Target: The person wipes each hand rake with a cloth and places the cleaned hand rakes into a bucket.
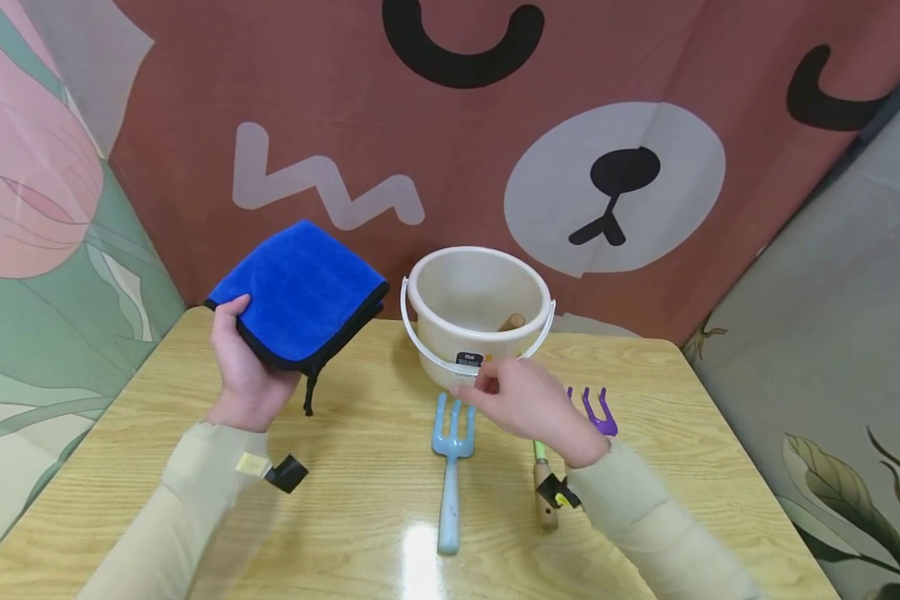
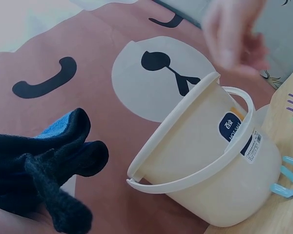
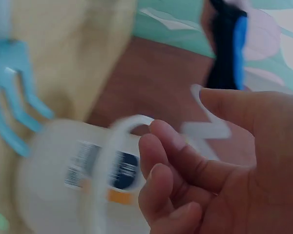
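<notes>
My left hand (image 1: 251,375) grips a folded blue towel (image 1: 307,292) with black edging, thumb on top; a black loop dangles from its corner. The towel is held up left of a cream bucket (image 1: 457,333). In front of the bucket is my right hand (image 1: 536,404), holding nothing. In the right wrist view its fingers (image 3: 176,141) are loosely curled with the thumb apart, and they overlap the bucket near its white handle (image 3: 105,180). That handle hangs down across the bucket's front. A brown rounded end (image 1: 512,322) of something shows inside the bucket; the rest is hidden.
On the wooden table (image 1: 345,500) lies a light blue hand fork (image 1: 450,475), tines toward the bucket. To its right, a green tool with a wooden handle (image 1: 545,504) and a purple rake (image 1: 603,421) are partly covered by my right arm. A bear-print cloth (image 1: 330,100) hangs behind.
</notes>
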Demonstrator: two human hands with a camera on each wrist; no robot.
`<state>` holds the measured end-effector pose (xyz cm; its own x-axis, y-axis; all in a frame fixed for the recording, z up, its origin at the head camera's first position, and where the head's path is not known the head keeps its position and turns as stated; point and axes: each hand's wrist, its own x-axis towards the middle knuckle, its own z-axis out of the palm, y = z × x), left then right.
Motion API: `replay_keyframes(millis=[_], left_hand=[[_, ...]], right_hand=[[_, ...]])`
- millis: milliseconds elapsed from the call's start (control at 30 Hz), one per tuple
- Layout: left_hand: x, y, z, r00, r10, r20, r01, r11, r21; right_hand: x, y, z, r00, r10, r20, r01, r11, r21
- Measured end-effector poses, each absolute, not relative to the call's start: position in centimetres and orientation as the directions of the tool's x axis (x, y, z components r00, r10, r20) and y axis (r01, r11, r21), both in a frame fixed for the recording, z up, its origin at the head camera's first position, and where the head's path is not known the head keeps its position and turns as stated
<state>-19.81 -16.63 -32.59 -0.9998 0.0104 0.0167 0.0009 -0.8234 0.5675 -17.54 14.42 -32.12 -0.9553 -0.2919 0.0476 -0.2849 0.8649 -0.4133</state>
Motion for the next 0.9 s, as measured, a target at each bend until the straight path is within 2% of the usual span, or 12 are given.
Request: replay_keyframes(millis=[500, 633, 767, 900], left_hand=[[-19.8, -16.5, -32.8, -1.0, 0.012, 0.006, -0.006, -0.804, 0.594], [-19.8, -16.5, -32.8, -1.0, 0.011, 0.004, -0.006, -0.797, 0.604], [-19.7, -16.5, -32.8, -1.0, 0.009, -0.004, -0.01, -0.795, 0.606], [-19.8, -16.5, -32.8, -1.0, 0.01, -0.009, -0.013, -0.787, 0.617]], right_hand=[[-16.8, 14.3, -41.3, -0.929, -0.341, -0.146, -0.245, 0.859, -0.449], [-16.4, 13.9, -42.5, -0.921, -0.341, -0.187, -0.235, 0.87, -0.433], [-16.0, 13.5, -43.1, -0.906, -0.339, -0.252, -0.192, 0.861, -0.47], [-15.7, 13.3, -43.3, -0.908, -0.328, -0.262, -0.17, 0.858, -0.485]])
